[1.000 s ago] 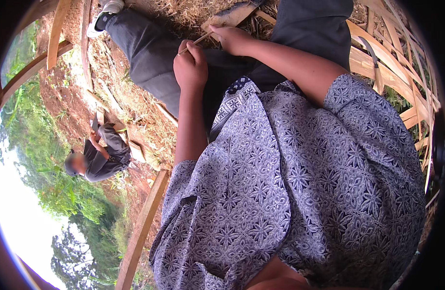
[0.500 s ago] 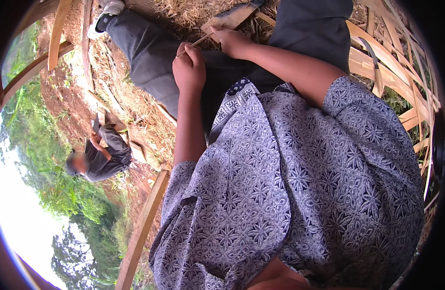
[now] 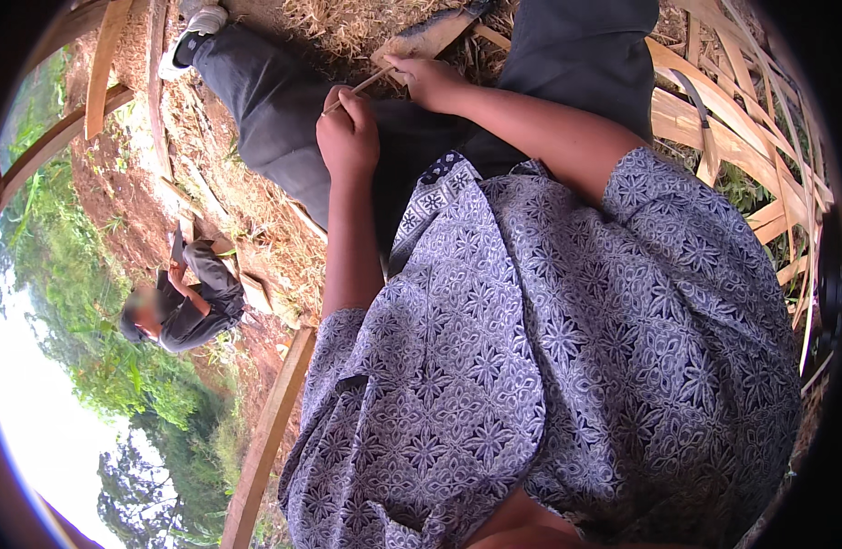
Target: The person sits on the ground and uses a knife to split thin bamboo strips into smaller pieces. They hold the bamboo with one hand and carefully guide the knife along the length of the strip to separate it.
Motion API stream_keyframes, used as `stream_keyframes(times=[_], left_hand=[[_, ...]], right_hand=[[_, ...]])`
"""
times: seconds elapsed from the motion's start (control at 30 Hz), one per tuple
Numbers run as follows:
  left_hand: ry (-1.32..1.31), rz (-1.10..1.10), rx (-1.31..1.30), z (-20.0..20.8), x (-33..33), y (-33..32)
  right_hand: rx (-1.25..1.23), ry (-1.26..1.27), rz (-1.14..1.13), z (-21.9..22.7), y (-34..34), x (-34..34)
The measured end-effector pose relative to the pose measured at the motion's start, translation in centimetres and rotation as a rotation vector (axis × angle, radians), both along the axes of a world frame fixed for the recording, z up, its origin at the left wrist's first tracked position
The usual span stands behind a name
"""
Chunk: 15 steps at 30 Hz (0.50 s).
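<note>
Left hand [image 3: 348,135]: fingers are curled around the thin stick [image 3: 373,78] | Right hand [image 3: 432,84]: seems to pinch its farther end | Stick: slants between both hands | Advice, my judgement: hold firmly but lightly, keep it straight, not bending | Curved blade [image 3: 693,96]: well apart, to the right of right hand

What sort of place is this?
Outdoors, probably a rural woodworking spot: pale wood strips piled at the right, reddish bare earth and green trees at the left.
</note>
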<state>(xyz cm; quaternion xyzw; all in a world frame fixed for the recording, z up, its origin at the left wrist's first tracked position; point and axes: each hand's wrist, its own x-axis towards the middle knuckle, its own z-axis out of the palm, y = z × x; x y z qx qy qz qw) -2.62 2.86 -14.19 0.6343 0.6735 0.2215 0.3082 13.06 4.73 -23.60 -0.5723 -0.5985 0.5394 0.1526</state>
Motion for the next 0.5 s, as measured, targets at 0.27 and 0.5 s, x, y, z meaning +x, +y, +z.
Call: stream_keyframes(times=[0.27,0.5], left_hand=[[0.024,-0.044,-0.018,-0.1,0.1,0.1],[0.034,-0.061,0.018,-0.2,0.0,-0.6]], right_hand=[[-0.107,0.069,0.033,-3.1,0.5,0.4],[0.029,0.143,0.081,-0.5,0.0,0.3]])
